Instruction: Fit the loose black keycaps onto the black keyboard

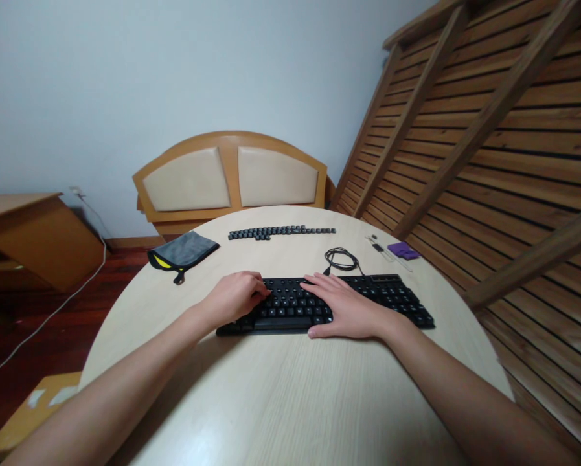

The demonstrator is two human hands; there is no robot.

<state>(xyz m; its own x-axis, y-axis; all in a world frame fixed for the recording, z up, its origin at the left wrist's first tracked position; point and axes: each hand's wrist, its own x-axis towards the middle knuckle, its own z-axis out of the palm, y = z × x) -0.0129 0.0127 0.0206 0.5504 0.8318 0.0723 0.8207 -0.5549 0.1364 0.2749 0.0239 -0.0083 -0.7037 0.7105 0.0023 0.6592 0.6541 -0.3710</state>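
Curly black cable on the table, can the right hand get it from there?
Probably yes: the right hand lies spread on the keyboard, and the black cable is coiled on the table just past the keyboard's far edge, with nothing seen lying over the coil.

pale table (pixel 290 401) | keyboard (pixel 290 307) | loose keycaps (pixel 275 231) | grey cloth (pixel 188 248) | coiled cable (pixel 342 268) | purple cloth (pixel 403 250)

Home bedroom, padded headboard (pixel 232 175), slatted wooden frame (pixel 489 139), reddish wood floor (pixel 81 317)
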